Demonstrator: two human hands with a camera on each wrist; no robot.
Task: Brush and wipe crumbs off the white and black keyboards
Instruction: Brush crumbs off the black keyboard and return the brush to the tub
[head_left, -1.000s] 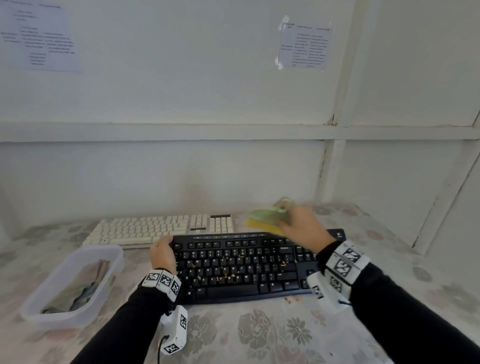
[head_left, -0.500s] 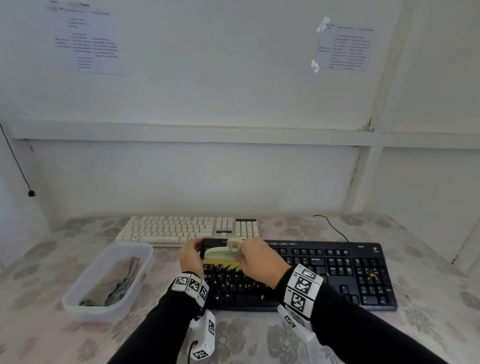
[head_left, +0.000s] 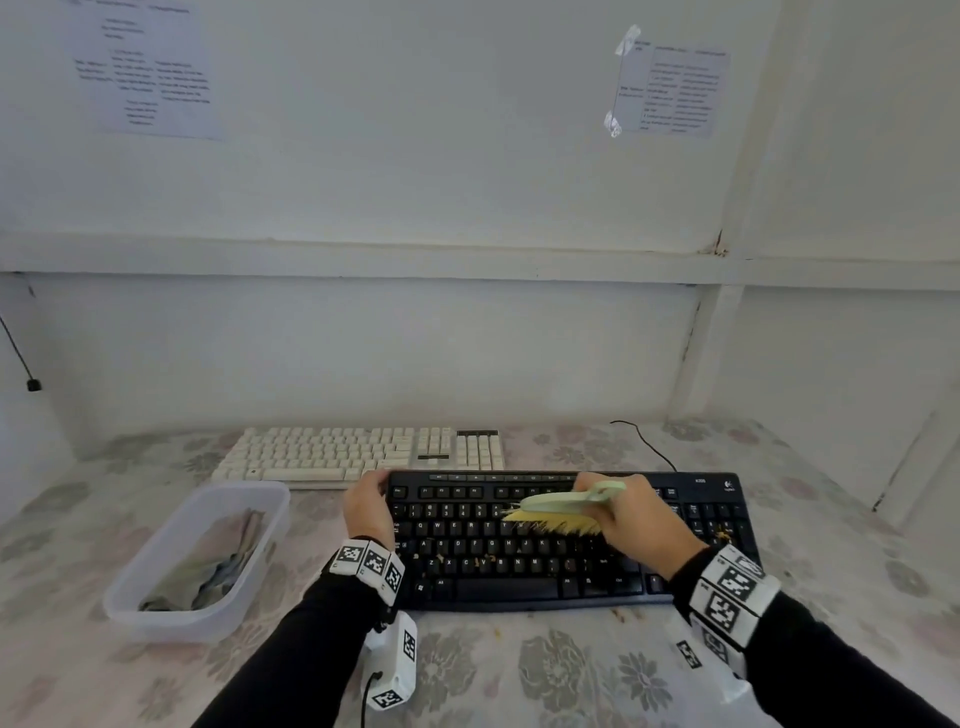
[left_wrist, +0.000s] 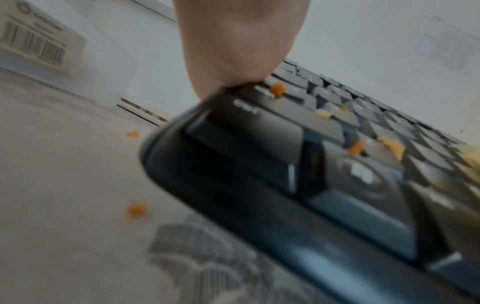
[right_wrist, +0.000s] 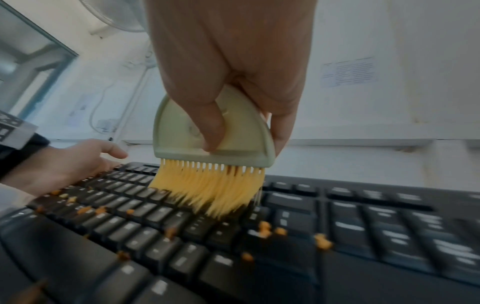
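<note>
The black keyboard (head_left: 519, 566) lies in front of me, with orange crumbs (right_wrist: 265, 229) scattered over its keys. My right hand (head_left: 631, 519) grips a pale green brush (head_left: 563, 501) with yellow bristles (right_wrist: 210, 191), and the bristles press on the middle key rows. My left hand (head_left: 366, 506) holds the keyboard's left end, its palm (left_wrist: 239, 47) lying on the corner. The white keyboard (head_left: 358, 452) sits behind the black one, untouched.
A clear plastic tub (head_left: 156, 608) with a folded cloth (head_left: 218, 566) inside stands left of the keyboards. Loose crumbs (left_wrist: 136, 209) lie on the flowered tablecloth (head_left: 545, 670). A thin black cable (head_left: 649, 441) runs off behind the black keyboard. White walls close the table's back and right.
The brush has travelled right from the keyboard's left end to its middle keys. The left hand has kept its hold on the left end.
</note>
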